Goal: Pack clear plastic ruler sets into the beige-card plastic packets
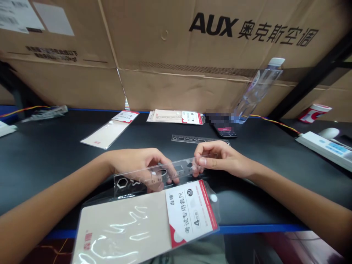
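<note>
Right hand pinching one end of clear plastic stencil ruler, centre of frame; left hand curled at ruler, whether gripping I cannot tell. Transparent pouch with beige insert and red-and-white label, lower centre. I see second clear ruler on black bench.

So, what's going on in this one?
A person's right hand pinches one end of a clear stencil ruler. The left hand is behind the ruler, partly seen through it; whether it grips is unclear. A clear packet with a beige insert and red-and-white label is nearest the camera. Another stencil ruler lies on the black table beyond the hands, and more packets lie farther back.
</note>
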Available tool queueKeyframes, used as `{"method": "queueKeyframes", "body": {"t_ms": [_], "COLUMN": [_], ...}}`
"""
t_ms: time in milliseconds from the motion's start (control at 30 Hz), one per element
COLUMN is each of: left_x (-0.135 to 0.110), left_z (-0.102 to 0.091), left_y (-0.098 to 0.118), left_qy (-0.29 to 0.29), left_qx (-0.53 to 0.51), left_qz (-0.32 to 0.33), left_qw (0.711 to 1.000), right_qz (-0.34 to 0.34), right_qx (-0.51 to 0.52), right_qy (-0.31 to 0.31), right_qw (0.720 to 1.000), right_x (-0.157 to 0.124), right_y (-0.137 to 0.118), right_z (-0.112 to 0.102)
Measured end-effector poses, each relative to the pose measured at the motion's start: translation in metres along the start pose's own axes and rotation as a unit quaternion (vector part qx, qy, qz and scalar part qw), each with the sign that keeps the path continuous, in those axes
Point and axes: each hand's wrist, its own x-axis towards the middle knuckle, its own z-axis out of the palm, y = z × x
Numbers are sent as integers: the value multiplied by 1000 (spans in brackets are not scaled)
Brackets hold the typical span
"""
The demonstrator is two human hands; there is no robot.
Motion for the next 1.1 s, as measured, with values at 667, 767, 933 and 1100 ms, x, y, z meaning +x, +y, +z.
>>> {"method": "queueKeyframes", "body": {"t_ms": [667, 767, 933, 1100], "left_x": [4, 2, -1, 0], "left_z": [1, -1, -5, -5], "left_y": [9, 9, 4, 4], "left_qy": [38, 42, 64, 43], "left_qx": [-24, -18, -16, -11], "left_qz": [-12, -7, 3, 24], "left_qw": [999, 999, 998, 999], "right_qz": [-145, -209, -276, -278], "right_qx": [-246, -306, -388, -412], "right_qy": [2, -19, -73, -57], "right_qw": [958, 929, 876, 866], "right_x": [-14, -19, -21, -18], "right_y": [-24, -27, -25, -20], "right_z": [33, 42, 52, 47]}}
